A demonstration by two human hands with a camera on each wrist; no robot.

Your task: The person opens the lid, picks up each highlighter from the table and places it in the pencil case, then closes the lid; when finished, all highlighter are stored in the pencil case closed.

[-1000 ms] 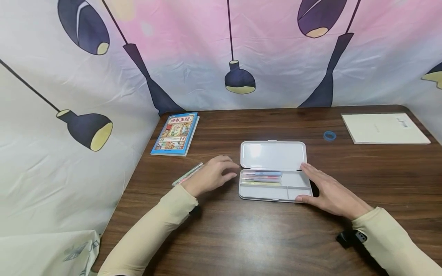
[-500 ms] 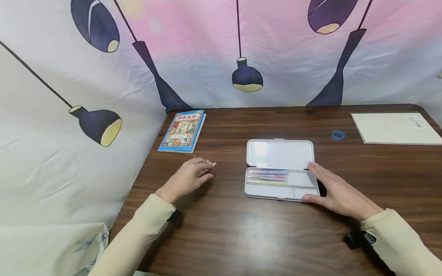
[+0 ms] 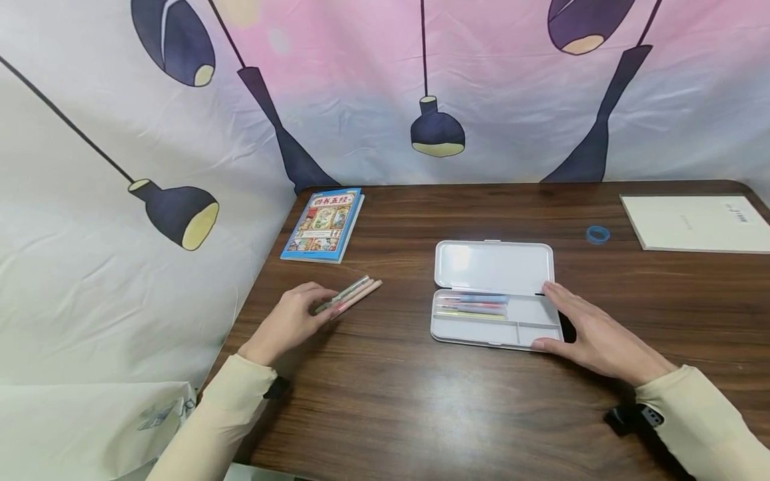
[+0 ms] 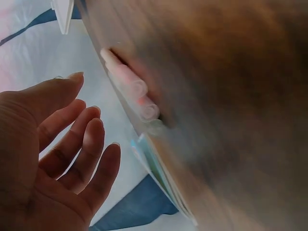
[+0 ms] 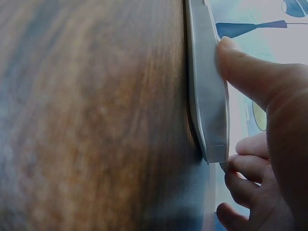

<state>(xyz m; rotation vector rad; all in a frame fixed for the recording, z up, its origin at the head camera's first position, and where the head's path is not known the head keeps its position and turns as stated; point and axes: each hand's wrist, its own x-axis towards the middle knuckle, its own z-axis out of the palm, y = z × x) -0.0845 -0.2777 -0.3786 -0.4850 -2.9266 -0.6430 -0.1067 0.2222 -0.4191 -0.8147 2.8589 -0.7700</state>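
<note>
In the head view several pens [image 3: 361,294] lie side by side on the table at left, slanted up to the right. My left hand [image 3: 289,321] is at their lower end; the left wrist view shows its fingers [image 4: 94,139] loosely bent, with a gap to the blurred pens [image 4: 130,84]. An open white case [image 3: 475,332] sits at centre, lid folded back, with several coloured pens [image 3: 475,307] in its rear compartment. My right hand [image 3: 601,337] holds the case's right end, thumb at the front wall; the right wrist view shows that thumb [image 5: 245,67] against the case [image 5: 209,86].
A blue-bordered book [image 3: 321,227] lies at the table's back left. At the back right are a blue ring [image 3: 597,234] and a large cream pad or book [image 3: 692,224]. A patterned cloth [image 3: 373,100] hangs behind the table.
My left hand has moved left, away from the case, to the near end of the loose pens, uncovering more of them. My right hand stays on the case. The head view has shifted slightly.
</note>
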